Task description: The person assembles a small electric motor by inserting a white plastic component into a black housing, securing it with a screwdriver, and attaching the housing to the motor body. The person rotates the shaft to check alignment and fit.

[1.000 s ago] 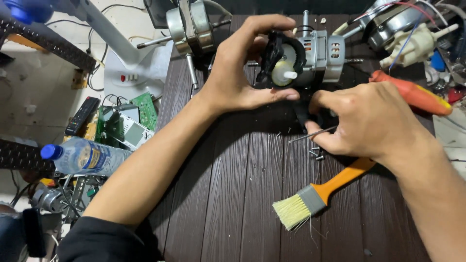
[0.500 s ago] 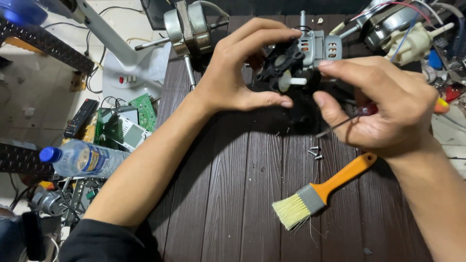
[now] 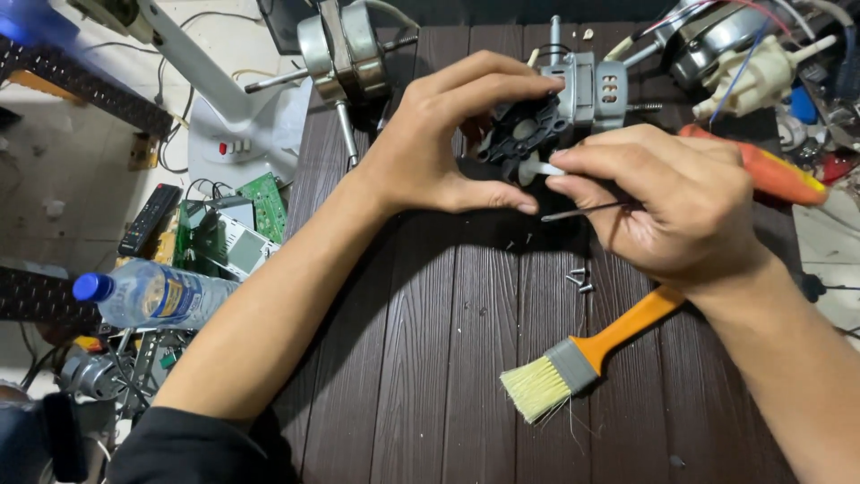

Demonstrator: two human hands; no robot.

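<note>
Moved up from the table, right hand (image 3: 672, 206) now pinches the white shaft tip (image 3: 542, 168) of the motor (image 3: 573, 108), which left hand (image 3: 448, 143) grips around its black end.

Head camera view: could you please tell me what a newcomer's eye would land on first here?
At top centre, the left hand cups a small electric motor on the dark slatted table, while the right hand pinches a thin metal tool at the motor's white shaft. Below, an orange-handled brush lies beside a few loose screws; a blue-capped water bottle lies far left.
</note>
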